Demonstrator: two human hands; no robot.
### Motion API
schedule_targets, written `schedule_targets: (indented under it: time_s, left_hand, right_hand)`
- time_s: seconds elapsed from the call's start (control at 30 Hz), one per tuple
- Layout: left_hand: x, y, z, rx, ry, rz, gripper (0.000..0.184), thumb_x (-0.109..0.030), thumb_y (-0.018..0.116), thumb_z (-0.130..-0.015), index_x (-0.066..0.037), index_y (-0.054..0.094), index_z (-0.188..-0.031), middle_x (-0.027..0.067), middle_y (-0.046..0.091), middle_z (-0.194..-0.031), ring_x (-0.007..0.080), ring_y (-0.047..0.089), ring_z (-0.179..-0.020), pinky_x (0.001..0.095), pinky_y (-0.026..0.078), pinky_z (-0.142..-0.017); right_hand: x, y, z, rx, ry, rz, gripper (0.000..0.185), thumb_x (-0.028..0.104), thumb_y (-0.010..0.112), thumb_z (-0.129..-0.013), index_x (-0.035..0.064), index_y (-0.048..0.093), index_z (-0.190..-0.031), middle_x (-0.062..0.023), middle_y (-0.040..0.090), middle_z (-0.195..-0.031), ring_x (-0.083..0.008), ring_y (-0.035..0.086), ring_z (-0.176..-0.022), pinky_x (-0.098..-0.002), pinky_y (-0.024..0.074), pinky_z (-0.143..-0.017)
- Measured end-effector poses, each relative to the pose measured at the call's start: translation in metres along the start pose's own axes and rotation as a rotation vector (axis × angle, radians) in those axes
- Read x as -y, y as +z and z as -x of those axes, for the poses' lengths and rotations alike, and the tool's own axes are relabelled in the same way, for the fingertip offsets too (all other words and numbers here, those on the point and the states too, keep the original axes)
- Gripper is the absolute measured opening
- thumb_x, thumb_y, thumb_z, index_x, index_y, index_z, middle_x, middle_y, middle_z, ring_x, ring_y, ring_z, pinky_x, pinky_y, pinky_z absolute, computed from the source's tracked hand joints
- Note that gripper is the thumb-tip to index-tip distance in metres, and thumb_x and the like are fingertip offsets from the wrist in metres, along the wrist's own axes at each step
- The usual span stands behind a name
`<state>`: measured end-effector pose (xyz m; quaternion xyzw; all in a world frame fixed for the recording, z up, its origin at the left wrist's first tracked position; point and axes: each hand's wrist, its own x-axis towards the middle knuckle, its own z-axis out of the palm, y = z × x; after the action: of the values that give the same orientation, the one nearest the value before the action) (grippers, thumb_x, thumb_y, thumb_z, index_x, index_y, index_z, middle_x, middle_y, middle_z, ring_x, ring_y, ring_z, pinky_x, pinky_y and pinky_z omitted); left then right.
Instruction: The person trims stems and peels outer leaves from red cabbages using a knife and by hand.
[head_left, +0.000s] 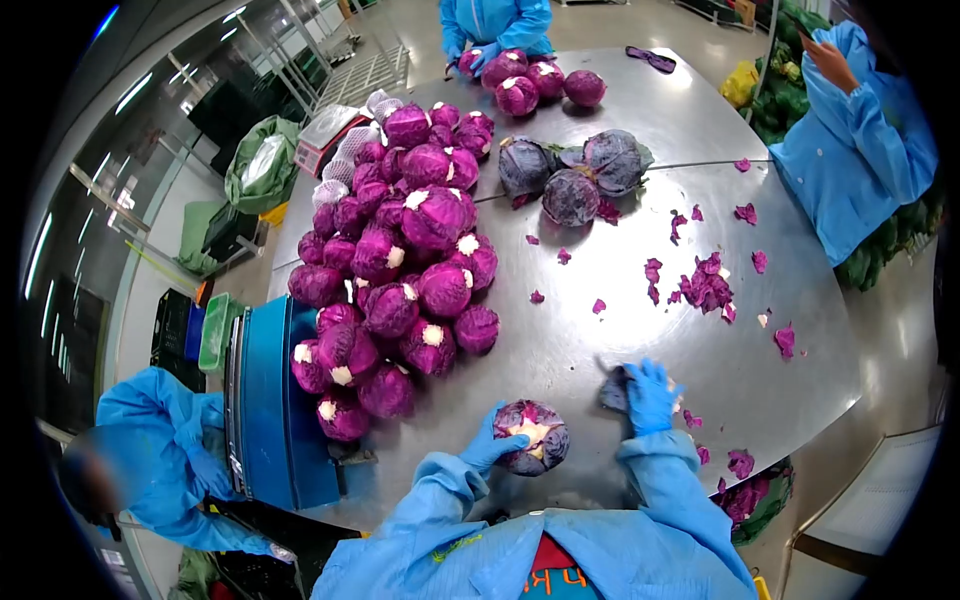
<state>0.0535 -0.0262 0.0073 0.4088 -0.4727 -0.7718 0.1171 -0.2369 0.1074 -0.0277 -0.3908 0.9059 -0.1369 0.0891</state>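
My left hand (487, 442) is closed around the side of a red cabbage (540, 455) resting near the table's front edge. Its pale cut stem faces up, with dark outer leaves around it. To the right, my right hand (652, 400) is at a dark grey-purple cabbage leaf (613, 390), which shows along the left side of the fingers. The palm and part of the grip are hidden. Both hands wear blue gloves. Beyond them lie untrimmed dark cabbages (571, 197). On the left is a large heap of peeled purple cabbages (392, 310).
Leaf scraps (706, 287) litter the steel table (620, 270) on the right. A blue bin (285, 400) stands by the left edge, beside a co-worker (165, 450). Another person (497, 25) handles cabbages at the far end; a third (850, 145) stands at the right.
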Motion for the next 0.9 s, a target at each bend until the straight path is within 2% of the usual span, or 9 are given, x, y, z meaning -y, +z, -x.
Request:
schedule_targets:
  time_s: [0.13,0.3,0.4,0.47,0.5,0.6,0.7,0.8,0.9]
  left_hand:
    - [-0.002,0.032,0.001,-0.010,0.089,0.239,0.087,-0.010,0.085,-0.065,-0.005,0.035,-0.136,0.0104,0.051,-0.126,0.0236,0.048,-0.119,0.0377,0.035,-0.107]
    - [0.053,0.101,-0.038,-0.290,0.226,0.302,0.099,-0.016,0.090,-0.061,-0.002,0.028,-0.136,0.0115,0.046,-0.127,0.0215,0.048,-0.116,0.0363,0.040,-0.102]
    - [0.052,0.126,-0.056,-0.314,0.224,0.139,0.104,-0.025,0.092,-0.057,0.001,0.028,-0.134,0.0133,0.044,-0.127,0.0238,0.047,-0.115,0.0363,0.041,-0.100]
    - [0.034,0.132,-0.058,-0.357,0.238,-0.208,0.109,-0.032,0.093,-0.054,0.003,0.027,-0.134,0.0153,0.042,-0.127,0.0258,0.046,-0.117,0.0380,0.039,-0.102]
    - [0.023,0.136,-0.053,-0.460,0.304,-0.498,0.095,-0.033,0.090,-0.061,0.002,0.035,-0.131,0.0148,0.044,-0.126,0.0262,0.048,-0.112,0.0368,0.040,-0.101]
    - [0.002,0.146,-0.047,-0.507,0.836,-0.584,0.092,-0.036,0.088,-0.061,0.001,0.039,-0.129,0.0175,0.041,-0.126,0.0318,0.043,-0.119,0.0415,0.034,-0.105]
    - [-0.010,0.132,-0.045,-0.168,0.752,-0.895,0.098,-0.037,0.087,-0.062,0.000,0.033,-0.135,0.0219,0.036,-0.134,0.0337,0.035,-0.128,0.0428,0.031,-0.108]
    - [-0.038,0.122,-0.032,-0.025,0.429,-0.855,0.107,-0.040,0.086,-0.062,0.000,0.027,-0.142,0.0259,0.029,-0.142,0.0365,0.033,-0.131,0.0438,0.030,-0.109]
    - [-0.043,0.127,-0.040,-0.063,0.714,-1.056,0.101,-0.044,0.087,-0.056,0.000,0.036,-0.132,0.0228,0.040,-0.126,0.0364,0.045,-0.113,0.0437,0.038,-0.100]
  right_hand:
    - [-0.075,-0.040,0.058,-0.134,0.120,-0.007,0.045,0.016,0.058,-0.084,0.0247,0.056,-0.128,-0.0051,0.054,-0.129,-0.0290,0.049,-0.120,-0.0576,0.0326,-0.095]
    - [-0.147,-0.055,0.146,-0.067,0.570,0.381,0.060,0.009,0.057,-0.082,0.0330,0.049,-0.137,-0.0060,0.038,-0.149,-0.0319,0.036,-0.134,-0.0610,0.0273,-0.102]
    - [-0.169,-0.057,0.169,-0.454,0.266,0.291,0.059,0.005,0.055,-0.083,0.0325,0.051,-0.135,-0.0080,0.038,-0.147,-0.0326,0.042,-0.128,-0.0485,0.0319,-0.106]
    - [-0.118,-0.077,0.154,-0.478,0.139,-0.037,0.049,0.013,0.057,-0.087,0.0281,0.053,-0.134,-0.0112,0.051,-0.127,-0.0300,0.052,-0.110,-0.0424,0.0409,-0.095]
    - [-0.087,-0.082,0.146,-0.351,0.199,-0.290,0.045,0.018,0.058,-0.089,0.0259,0.053,-0.133,-0.0128,0.058,-0.118,-0.0287,0.057,-0.101,-0.0394,0.0454,-0.089]
    - [-0.019,-0.067,0.122,0.039,0.330,-0.822,0.049,0.032,0.058,-0.092,0.0238,0.047,-0.138,-0.0165,0.067,-0.094,-0.0304,0.065,-0.077,-0.0390,0.0522,-0.076]
    - [0.012,-0.051,0.102,0.026,0.238,-0.696,0.051,0.039,0.053,-0.093,0.0234,0.043,-0.141,-0.0207,0.067,-0.094,-0.0364,0.066,-0.082,-0.0415,0.0522,-0.074]
    - [0.021,-0.047,0.090,-0.029,0.131,-0.611,0.052,0.044,0.046,-0.096,0.0223,0.041,-0.142,-0.0231,0.066,-0.095,-0.0405,0.065,-0.082,-0.0447,0.0514,-0.072]
    - [0.007,-0.043,0.081,0.035,0.047,-0.533,0.054,0.050,0.039,-0.097,0.0217,0.038,-0.144,-0.0242,0.066,-0.090,-0.0428,0.063,-0.075,-0.0493,0.0497,-0.067]
